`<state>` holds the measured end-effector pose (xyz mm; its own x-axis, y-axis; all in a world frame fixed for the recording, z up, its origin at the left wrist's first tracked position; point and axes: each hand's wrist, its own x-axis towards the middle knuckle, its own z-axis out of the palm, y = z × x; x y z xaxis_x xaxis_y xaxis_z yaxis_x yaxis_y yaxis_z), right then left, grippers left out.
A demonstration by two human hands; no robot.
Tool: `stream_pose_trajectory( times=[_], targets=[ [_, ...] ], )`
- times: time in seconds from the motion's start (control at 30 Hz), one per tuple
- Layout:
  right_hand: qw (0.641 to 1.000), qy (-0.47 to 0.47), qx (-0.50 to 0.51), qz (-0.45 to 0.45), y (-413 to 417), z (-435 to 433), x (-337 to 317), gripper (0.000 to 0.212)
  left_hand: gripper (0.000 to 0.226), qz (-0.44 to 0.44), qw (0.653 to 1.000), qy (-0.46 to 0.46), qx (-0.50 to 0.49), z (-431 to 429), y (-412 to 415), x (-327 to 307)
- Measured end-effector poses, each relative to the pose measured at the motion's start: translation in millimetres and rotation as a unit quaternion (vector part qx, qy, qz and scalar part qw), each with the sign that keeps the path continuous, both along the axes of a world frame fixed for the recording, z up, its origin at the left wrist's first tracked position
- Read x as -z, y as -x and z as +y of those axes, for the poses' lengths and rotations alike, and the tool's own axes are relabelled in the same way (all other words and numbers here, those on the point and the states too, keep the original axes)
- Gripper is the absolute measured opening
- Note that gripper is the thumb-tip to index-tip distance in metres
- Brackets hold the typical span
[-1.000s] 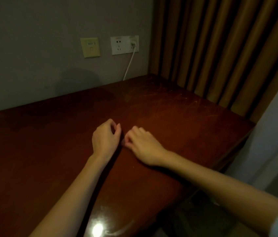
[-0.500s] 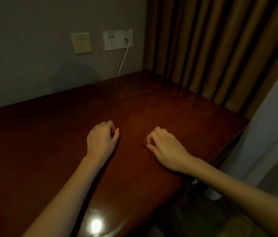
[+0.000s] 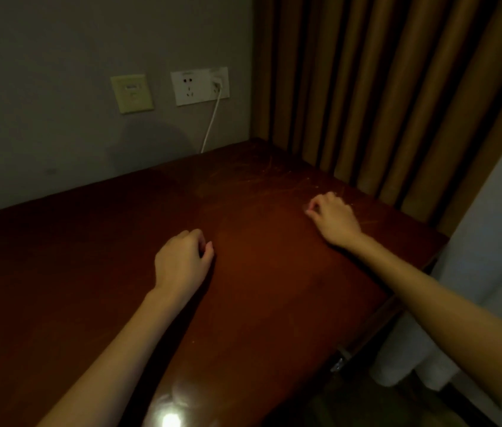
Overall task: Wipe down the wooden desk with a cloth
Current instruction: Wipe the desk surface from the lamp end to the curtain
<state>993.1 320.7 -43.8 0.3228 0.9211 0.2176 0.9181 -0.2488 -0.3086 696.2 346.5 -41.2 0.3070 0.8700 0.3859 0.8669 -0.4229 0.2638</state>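
The dark red-brown wooden desk fills the lower left of the view, its top scratched near the far right corner. My left hand rests on the middle of the desk in a loose fist with nothing visible in it. My right hand lies further right and further back, fingers curled down onto the scratched area. A small greyish bit of cloth peeks out under its fingertips; the rest is hidden by the hand.
A grey wall runs behind the desk with a yellowish plate and a white socket; a white cable drops behind the desk. Brown curtains hang at the right. White fabric hangs beside the desk's right edge.
My right hand has slid away from the left hand, rightward and toward the back corner of the desk. The left hand has stayed in place.
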Motion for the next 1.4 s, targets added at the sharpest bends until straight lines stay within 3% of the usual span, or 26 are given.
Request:
stream_pose_trajectory(
  times=[0.1, 0.2, 0.3, 0.47, 0.53, 0.63, 0.73, 0.83, 0.93, 1.03, 1.23, 1.3, 1.4],
  targets=[
    [0.998, -0.007, 0.060, -0.012, -42, -42, 4, 0.026, 0.020, -0.006, 1.000, -0.007, 0.019, 2, -29, 1],
    [0.998, -0.011, 0.059, -0.034, -36, -80, 6, 0.021, 0.020, -0.018, 1.000, -0.008, 0.020, 7, -33, 4],
    [0.999, -0.021, -0.002, -0.040, 12, -93, 5, 0.015, 0.020, -0.020, 0.999, -0.015, 0.024, 7, -33, 5],
    [0.980, -0.017, -0.197, -0.028, 102, -61, -1, 0.018, 0.021, -0.016, 1.000, -0.016, 0.018, 7, -33, 5],
    [0.977, -0.013, -0.210, -0.027, 106, -34, -1, 0.019, 0.022, -0.020, 1.000, -0.018, 0.015, 7, -33, 5],
    [0.987, 0.004, -0.158, -0.019, 72, 7, 0, 0.022, 0.022, -0.019, 1.000, -0.016, 0.018, 7, -34, 5],
    [0.999, 0.010, -0.029, -0.011, -4, 27, 1, 0.024, 0.021, -0.020, 1.000, -0.012, 0.021, 6, -34, 4],
    [0.996, 0.015, 0.084, -0.007, -81, 4, 2, 0.030, 0.021, -0.022, 0.999, -0.008, 0.023, 6, -34, 4],
    [0.993, 0.012, 0.113, -0.010, -100, -34, 5, 0.030, 0.021, -0.023, 0.999, -0.007, 0.029, 6, -33, 3],
    [0.997, 0.006, 0.067, -0.033, -62, -57, 6, 0.023, 0.020, -0.028, 0.999, -0.010, 0.028, 5, -32, 5],
    [0.983, -0.007, -0.183, -0.032, 54, -49, 1, 0.016, 0.021, -0.028, 0.999, -0.009, 0.031, 5, -34, 4],
    [0.978, 0.007, -0.209, -0.029, 61, -27, -3, 0.020, 0.021, -0.025, 0.999, -0.013, 0.027, 6, -34, 5],
    [0.986, 0.024, -0.166, -0.016, 36, 16, -4, 0.023, 0.022, -0.032, 0.999, -0.015, 0.030, 8, -34, 5]
  ],
)
